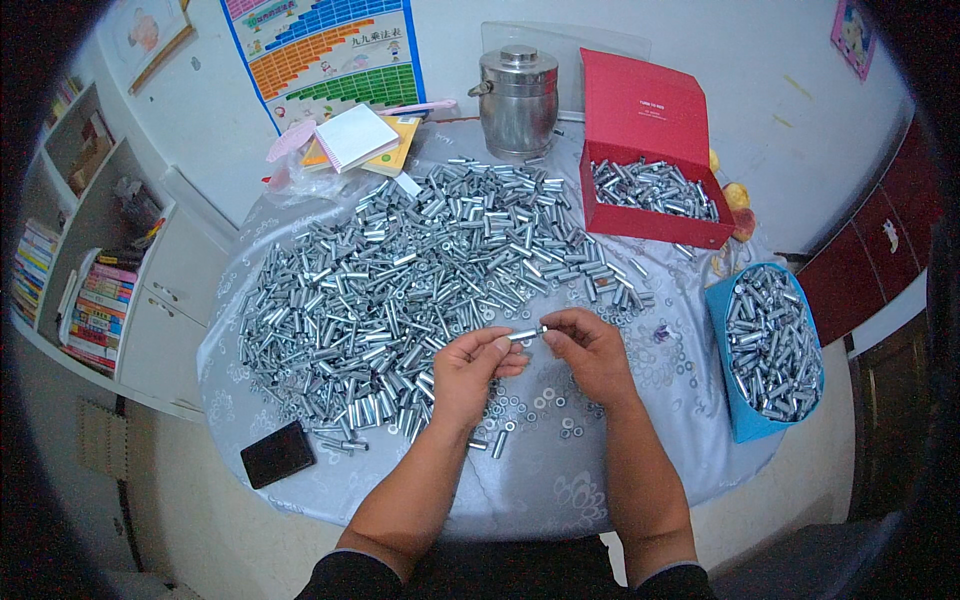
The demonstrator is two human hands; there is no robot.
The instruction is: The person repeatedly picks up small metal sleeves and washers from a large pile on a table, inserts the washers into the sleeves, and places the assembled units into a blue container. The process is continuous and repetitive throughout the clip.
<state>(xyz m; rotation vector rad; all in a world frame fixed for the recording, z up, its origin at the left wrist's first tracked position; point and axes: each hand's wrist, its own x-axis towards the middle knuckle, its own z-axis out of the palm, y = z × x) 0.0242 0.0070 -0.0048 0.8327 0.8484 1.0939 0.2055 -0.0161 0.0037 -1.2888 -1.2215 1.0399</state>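
Note:
Over the near side of the pile, my left hand (pixel 468 372) pinches a silvery metal sleeve anchor bolt (pixel 524 335) between thumb and fingers. It lies nearly level, pointing to the right. My right hand (pixel 592 355) has thumb and index finger closed at its right end; whether a small nut or washer sits there is too small to tell. A broad heap of similar metal sleeves and bolts (pixel 400 270) spreads to the left and beyond my hands. Loose washers and nuts (pixel 545 402) lie on the cloth between my forearms, with more washers (pixel 665 365) right of my right hand.
A red box (pixel 655 225) with its lid up holds metal sleeves at the back right. Nearer stands a blue bin (pixel 755 425) full of them. A black phone (pixel 278 455) lies at the front left. A metal canister (pixel 518 105) and notebooks (pixel 357 137) are at the back.

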